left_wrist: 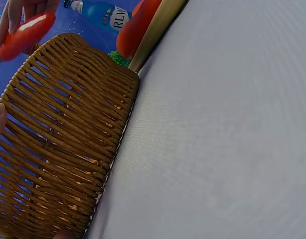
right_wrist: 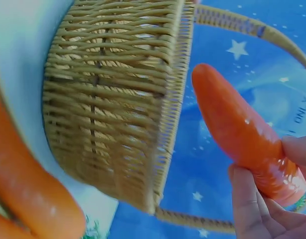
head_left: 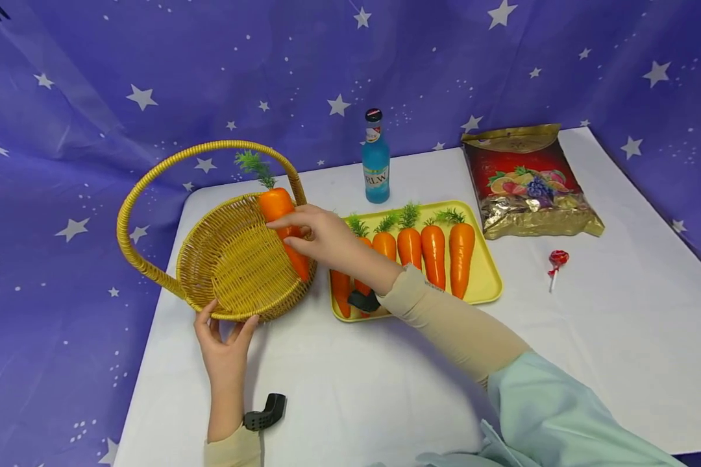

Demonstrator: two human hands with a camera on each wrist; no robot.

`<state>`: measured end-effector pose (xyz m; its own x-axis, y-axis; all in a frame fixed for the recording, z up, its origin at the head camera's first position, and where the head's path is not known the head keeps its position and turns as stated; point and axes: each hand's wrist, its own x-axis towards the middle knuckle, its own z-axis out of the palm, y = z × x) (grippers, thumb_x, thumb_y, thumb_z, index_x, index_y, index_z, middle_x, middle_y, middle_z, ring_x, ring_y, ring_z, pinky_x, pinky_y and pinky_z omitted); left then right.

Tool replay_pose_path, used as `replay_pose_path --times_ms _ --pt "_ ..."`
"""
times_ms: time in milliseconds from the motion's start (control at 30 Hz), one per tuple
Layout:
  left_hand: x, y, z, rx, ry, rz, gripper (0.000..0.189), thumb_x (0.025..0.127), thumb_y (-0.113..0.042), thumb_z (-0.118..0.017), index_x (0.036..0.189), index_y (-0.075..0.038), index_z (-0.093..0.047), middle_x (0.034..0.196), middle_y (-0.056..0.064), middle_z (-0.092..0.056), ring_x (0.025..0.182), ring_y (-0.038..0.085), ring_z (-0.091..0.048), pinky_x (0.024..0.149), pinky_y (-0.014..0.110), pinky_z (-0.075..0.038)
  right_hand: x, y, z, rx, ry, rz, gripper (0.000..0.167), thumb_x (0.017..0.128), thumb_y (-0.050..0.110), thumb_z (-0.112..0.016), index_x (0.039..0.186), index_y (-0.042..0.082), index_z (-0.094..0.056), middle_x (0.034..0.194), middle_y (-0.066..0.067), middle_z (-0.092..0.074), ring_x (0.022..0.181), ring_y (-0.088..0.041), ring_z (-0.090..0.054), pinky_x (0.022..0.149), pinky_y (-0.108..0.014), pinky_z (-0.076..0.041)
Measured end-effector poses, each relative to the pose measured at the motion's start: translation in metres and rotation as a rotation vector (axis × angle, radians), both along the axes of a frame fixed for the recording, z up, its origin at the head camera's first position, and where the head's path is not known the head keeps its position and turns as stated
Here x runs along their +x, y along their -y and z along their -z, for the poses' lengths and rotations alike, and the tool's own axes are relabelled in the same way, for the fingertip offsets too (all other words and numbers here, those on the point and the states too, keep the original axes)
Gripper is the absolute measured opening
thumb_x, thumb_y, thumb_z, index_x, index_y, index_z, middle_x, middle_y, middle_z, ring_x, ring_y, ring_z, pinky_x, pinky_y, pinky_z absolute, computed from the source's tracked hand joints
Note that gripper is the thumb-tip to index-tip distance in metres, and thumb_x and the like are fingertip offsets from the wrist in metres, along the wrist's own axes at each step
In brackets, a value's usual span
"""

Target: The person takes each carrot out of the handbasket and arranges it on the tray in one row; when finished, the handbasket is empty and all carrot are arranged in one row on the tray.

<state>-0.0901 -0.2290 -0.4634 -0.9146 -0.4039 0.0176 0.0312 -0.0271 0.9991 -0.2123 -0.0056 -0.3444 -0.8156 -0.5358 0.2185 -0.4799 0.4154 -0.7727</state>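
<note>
My right hand (head_left: pixel 327 237) pinches an orange carrot (head_left: pixel 277 204) with a green leafy top between thumb and fingers. In the head view the carrot overlaps the right side of the wicker basket (head_left: pixel 195 243), tip pointing down and right. The right wrist view shows the carrot (right_wrist: pixel 232 119) above the basket's rim. My left hand (head_left: pixel 224 344) grips the near rim of the basket, thumb and fingers at its edge. Nothing lies inside the basket. Several more carrots (head_left: pixel 461 253) lie side by side in a yellow tray (head_left: pixel 491 285) right of the basket, partly behind my right forearm.
A blue bottle (head_left: pixel 376 168) stands behind the tray. At the back right lies a red and gold fruit candy bag (head_left: pixel 528 185), with a red lollipop (head_left: pixel 557 259) in front of it. The basket's tall handle (head_left: pixel 146 181) arches over it. A purple star-patterned cloth hangs behind the white table.
</note>
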Motion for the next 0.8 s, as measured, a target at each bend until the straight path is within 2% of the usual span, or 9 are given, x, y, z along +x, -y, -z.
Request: replay_pose_path --times_ms 200,333,467,533,700,800 --pt "0.0 -0.002 0.001 0.0 0.0 0.005 0.077 0.083 -0.001 -0.074 0.144 -0.012 -0.029 0.156 0.004 -0.007 0.14 0.036 -0.024 0.098 0.028 -0.045 0.018 -0.042 -0.003 -0.08 -0.032 0.031 0.033 0.094 0.013 -0.065 0.125 0.022 -0.066 0.123 -0.003 -0.056 0.094 -0.013 -0.056 0.073 -0.025 -0.053" --pt "-0.001 -0.003 0.0 0.001 -0.006 0.009 0.077 0.083 -0.001 -0.075 0.144 -0.011 -0.029 0.156 0.004 -0.007 0.139 0.037 -0.024 0.094 0.022 -0.046 0.027 -0.079 0.001 -0.117 -0.055 0.084 0.033 0.094 0.012 -0.063 0.125 0.022 -0.066 0.127 -0.004 -0.053 0.103 -0.016 -0.052 0.073 -0.033 -0.054" --pt "-0.001 -0.003 0.001 0.015 -0.017 0.014 0.078 0.082 0.0 -0.075 0.144 -0.011 -0.029 0.155 0.005 -0.008 0.138 0.04 -0.026 0.09 0.017 -0.048 0.032 -0.12 0.012 -0.119 -0.048 0.187 0.032 0.094 0.011 -0.063 0.125 0.017 -0.066 0.127 -0.006 -0.054 0.106 -0.021 -0.053 0.077 -0.037 -0.053" --pt "-0.001 -0.003 0.001 0.02 -0.023 0.014 0.078 0.082 0.0 -0.075 0.144 -0.01 -0.028 0.155 0.005 -0.009 0.137 0.04 -0.027 0.09 0.019 -0.048 0.033 -0.142 0.019 -0.106 -0.026 0.262 0.032 0.094 0.011 -0.063 0.126 0.015 -0.066 0.126 -0.007 -0.055 0.103 -0.024 -0.055 0.079 -0.04 -0.052" --pt "0.0 -0.002 0.001 0.01 -0.023 0.006 0.077 0.082 0.002 -0.074 0.143 -0.01 -0.029 0.156 0.003 -0.006 0.14 0.035 -0.023 0.095 0.023 -0.046 0.039 -0.195 0.037 -0.089 0.035 0.428 0.033 0.095 0.012 -0.062 0.128 0.012 -0.063 0.13 -0.012 -0.054 0.108 -0.03 -0.054 0.087 -0.047 -0.048" --pt "0.0 -0.002 0.001 0.006 -0.009 0.004 0.078 0.082 0.001 -0.075 0.144 -0.011 -0.029 0.156 0.002 -0.005 0.14 0.034 -0.023 0.095 0.023 -0.046 0.045 -0.22 0.042 -0.062 0.052 0.498 0.034 0.096 0.013 -0.06 0.13 0.011 -0.062 0.131 -0.014 -0.054 0.108 -0.032 -0.052 0.086 -0.044 -0.047"
